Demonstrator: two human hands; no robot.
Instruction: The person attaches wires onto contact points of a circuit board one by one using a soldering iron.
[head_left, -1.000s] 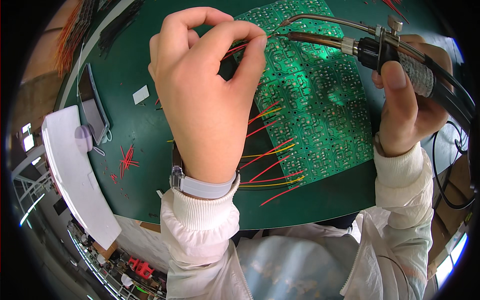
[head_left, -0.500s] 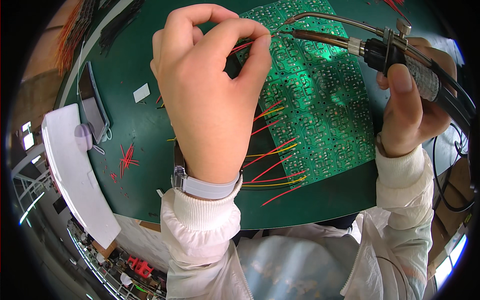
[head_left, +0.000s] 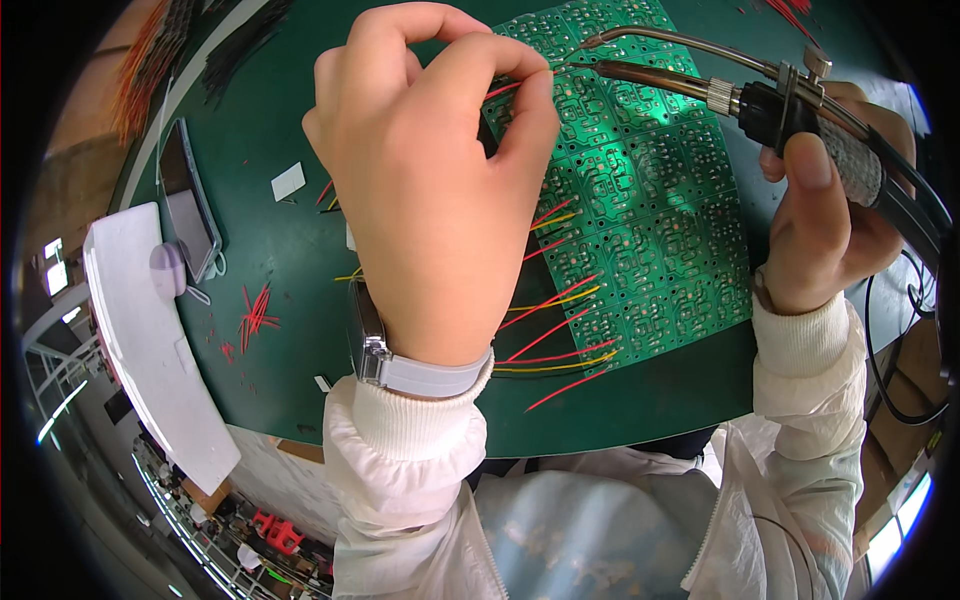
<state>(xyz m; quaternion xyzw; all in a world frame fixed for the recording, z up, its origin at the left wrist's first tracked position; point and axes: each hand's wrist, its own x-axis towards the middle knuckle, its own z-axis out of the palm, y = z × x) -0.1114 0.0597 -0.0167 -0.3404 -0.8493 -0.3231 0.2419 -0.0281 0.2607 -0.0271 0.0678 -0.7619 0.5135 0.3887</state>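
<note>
My left hand (head_left: 430, 170) is closed in a pinch over the far left edge of a green circuit board panel (head_left: 655, 240). A thin wire seems to be between thumb and forefinger; the fingers mostly hide it, so its colour is unclear. My right hand (head_left: 825, 215) grips a soldering iron (head_left: 650, 76) with a bent metal solder feed tube (head_left: 680, 38) clamped above it. The iron's tip is at the board, just right of the pinched fingertips. Red wires (head_left: 550, 300) and yellow wires (head_left: 570, 302) stick out from the board's left edge.
Cut red wire pieces (head_left: 258, 312) and a small white rectangle (head_left: 288, 182) lie on the green table left of my arm. A phone (head_left: 188, 205) leans by a white curved block (head_left: 140, 330). Wire bundles (head_left: 145, 75) are at the far left; a black cable (head_left: 880, 380) hangs right.
My left hand has shifted slightly right, its fingertips staying close to the iron's tip. The iron has moved a touch right. Both hands keep their grip.
</note>
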